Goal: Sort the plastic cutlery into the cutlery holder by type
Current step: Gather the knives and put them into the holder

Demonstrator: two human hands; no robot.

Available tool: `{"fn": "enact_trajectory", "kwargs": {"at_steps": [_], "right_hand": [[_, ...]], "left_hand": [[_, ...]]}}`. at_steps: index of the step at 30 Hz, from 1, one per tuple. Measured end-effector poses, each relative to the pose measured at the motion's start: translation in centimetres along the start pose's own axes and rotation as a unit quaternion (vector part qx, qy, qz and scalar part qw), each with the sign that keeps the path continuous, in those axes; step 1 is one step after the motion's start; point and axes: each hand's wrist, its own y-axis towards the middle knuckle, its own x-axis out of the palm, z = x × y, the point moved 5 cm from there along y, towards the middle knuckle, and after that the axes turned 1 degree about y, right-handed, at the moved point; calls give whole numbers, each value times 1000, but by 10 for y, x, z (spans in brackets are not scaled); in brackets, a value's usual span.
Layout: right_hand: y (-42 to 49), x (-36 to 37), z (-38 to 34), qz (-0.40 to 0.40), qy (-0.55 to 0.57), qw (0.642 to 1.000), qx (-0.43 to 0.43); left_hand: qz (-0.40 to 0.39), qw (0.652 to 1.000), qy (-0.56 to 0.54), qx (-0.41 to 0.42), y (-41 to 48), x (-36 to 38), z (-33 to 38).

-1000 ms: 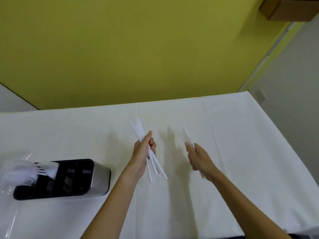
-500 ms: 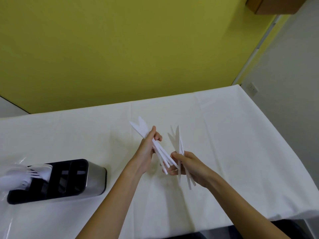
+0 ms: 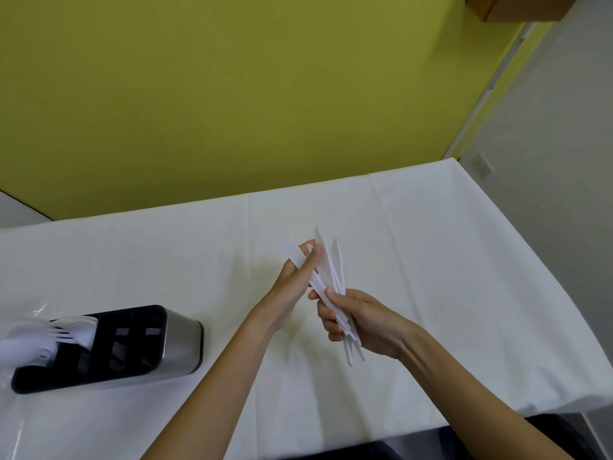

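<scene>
Several white plastic knives (image 3: 326, 270) form one fanned bundle above the middle of the white table (image 3: 447, 247). My right hand (image 3: 361, 318) grips the bundle by its handles. My left hand (image 3: 295, 280) pinches its upper part, thumb near the blades. At the left stands the cutlery holder (image 3: 139, 346), black inside with a metal shell and several compartments. White forks (image 3: 71, 332) stick out of its leftmost compartment; the other compartments look dark.
A clear plastic wrapper (image 3: 20, 330) lies by the holder at the left edge. A yellow wall (image 3: 232, 94) rises behind the table. The table's right edge drops off near a grey wall with a socket (image 3: 482, 166).
My two hands have come together. The knives from the right hand have merged with those in the left into one bundle held by both.
</scene>
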Motion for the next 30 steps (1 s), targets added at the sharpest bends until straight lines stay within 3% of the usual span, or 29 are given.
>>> {"fn": "enact_trajectory", "kwargs": {"at_steps": [3, 5, 13, 18, 21, 27, 30], "right_hand": [[-3, 0, -1, 2, -8, 1000, 15], [-5, 0, 0, -1, -13, 1000, 25], [-9, 11, -7, -28, -57, 996, 63], [-10, 8, -13, 67, -156, 985, 36], [-11, 8, -13, 80, -207, 975, 23], [-13, 7, -19, 96, -257, 961, 28], [-9, 6, -24, 117, -274, 954, 11]], "left_hand": [[63, 975, -211, -28, 3, -9, 2], [76, 954, -288, -19, 5, -15, 7], [89, 983, -145, 71, 1, -18, 30], [199, 964, -132, 118, -4, -25, 35], [237, 956, -117, 129, -7, -37, 41], [78, 986, 73, 124, -6, -22, 42], [67, 978, 160, 116, -6, -14, 38]]}}
